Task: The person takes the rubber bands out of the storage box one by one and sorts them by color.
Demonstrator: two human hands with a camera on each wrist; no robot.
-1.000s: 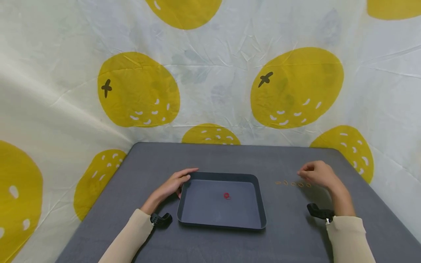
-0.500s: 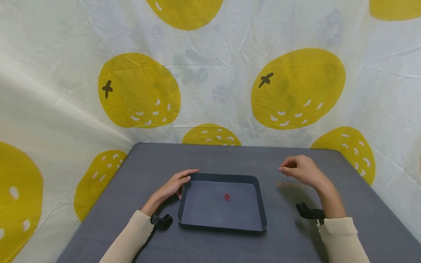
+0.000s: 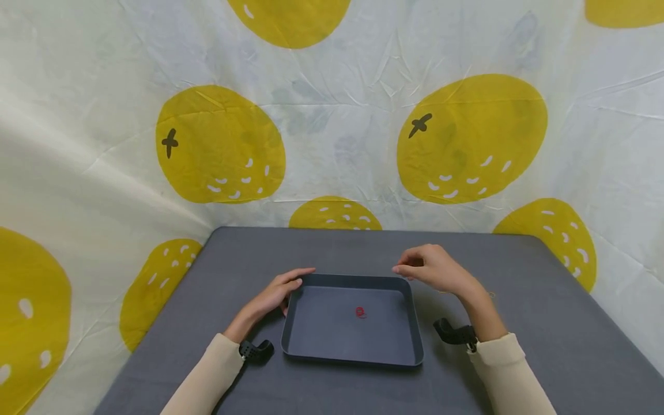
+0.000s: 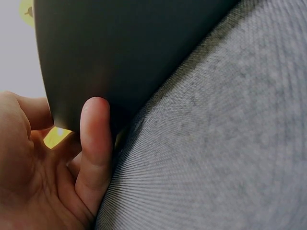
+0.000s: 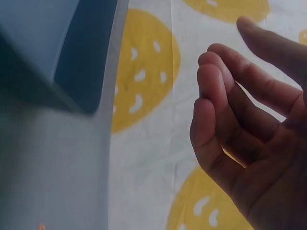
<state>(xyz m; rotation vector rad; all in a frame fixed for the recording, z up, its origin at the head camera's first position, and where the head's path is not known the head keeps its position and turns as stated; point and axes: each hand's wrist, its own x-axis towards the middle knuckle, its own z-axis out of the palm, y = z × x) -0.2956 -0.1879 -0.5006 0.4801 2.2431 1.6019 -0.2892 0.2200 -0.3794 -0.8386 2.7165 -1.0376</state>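
A dark rectangular baking tray [image 3: 321, 331] lies on the table in the head view, with a small cluster of red rubber bands [image 3: 360, 312] on its floor. My left hand [image 3: 271, 296] grips the tray's far left corner; in the left wrist view a finger [image 4: 95, 134] presses the outer wall. Just beyond the far right corner hovers my right hand [image 3: 437, 268]. Its fingers are loosely bent, and in the right wrist view the thumb [image 5: 271, 43] stands apart from the fingertips, with nothing visible between them. A pale yellow rubber band [image 3: 491, 294] shows beside the right forearm, which hides other bands.
The grey-covered table [image 3: 560, 328] extends round the tray on all sides. Behind it hangs a white cloth [image 3: 342, 138] printed with yellow fruit. A dark camera mount sits on each wrist, the right one [image 3: 453, 332] close to the tray's right side.
My right hand has moved left, from above the row of yellow-orange rubber bands to the tray's far right corner, and its forearm now covers most of them. The left hand keeps its place.
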